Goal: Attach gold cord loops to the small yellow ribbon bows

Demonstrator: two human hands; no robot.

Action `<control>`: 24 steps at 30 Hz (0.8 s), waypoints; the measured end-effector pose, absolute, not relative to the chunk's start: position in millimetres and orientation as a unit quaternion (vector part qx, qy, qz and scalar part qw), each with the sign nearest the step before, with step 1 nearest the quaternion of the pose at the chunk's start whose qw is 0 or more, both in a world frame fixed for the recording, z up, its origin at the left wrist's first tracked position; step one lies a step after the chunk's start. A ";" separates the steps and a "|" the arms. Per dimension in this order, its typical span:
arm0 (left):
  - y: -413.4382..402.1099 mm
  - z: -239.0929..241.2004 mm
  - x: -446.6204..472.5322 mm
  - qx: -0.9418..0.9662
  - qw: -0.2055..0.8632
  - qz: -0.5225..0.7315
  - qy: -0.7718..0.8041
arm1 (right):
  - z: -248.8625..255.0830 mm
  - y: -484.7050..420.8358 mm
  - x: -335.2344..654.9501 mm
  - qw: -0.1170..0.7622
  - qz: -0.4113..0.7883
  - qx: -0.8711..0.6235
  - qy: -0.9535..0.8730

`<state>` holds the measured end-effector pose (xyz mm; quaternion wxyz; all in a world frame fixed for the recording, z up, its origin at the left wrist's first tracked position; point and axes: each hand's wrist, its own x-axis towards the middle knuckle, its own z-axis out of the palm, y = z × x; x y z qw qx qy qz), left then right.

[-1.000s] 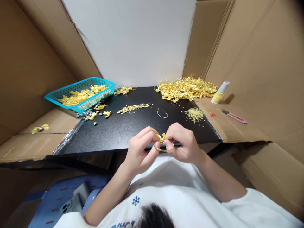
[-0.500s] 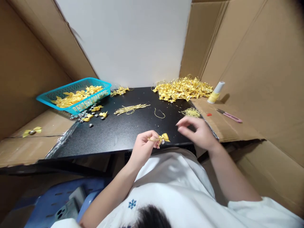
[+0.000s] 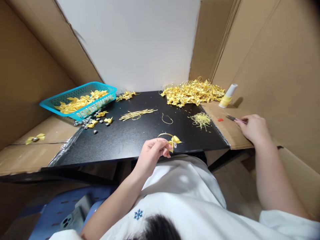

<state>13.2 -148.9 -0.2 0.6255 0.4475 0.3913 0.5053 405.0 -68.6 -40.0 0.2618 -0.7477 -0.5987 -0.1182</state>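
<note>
A yellow bow [image 3: 176, 139] is pinched between the closed fingertips of the left hand [image 3: 151, 153], over the near edge of the worktop [image 3: 120, 138]. The snips' [image 3: 232, 118] handle is partly covered by the right hand [image 3: 256, 130]; how closed that grip is cannot be told. Cord scraps [image 3: 201, 120] are heaped nearby, left of the snips.

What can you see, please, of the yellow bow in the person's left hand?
The yellow bow looks like satiny ribbon, with a shiny, gem-like piece on it. One part flares up and to the right; another points downward. A thin gold cord, apparently attached, curves above the fingertips. The left hand pinches the bow from its left side, hiding part of it, near the front edge of the black table.
</note>
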 end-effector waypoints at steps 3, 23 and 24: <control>-150.7 1.8 14.6 0.461 0.610 0.510 0.394 | -46.6 -65.1 413.1 0.266 -0.142 -0.733 -0.610; -157.2 10.4 18.5 0.612 0.403 0.536 0.420 | 2.5 -168.7 203.2 0.435 0.076 -0.402 -0.802; -157.5 10.6 18.5 0.614 0.397 0.538 0.420 | 1.4 -167.2 202.5 0.437 0.069 -0.406 -0.800</control>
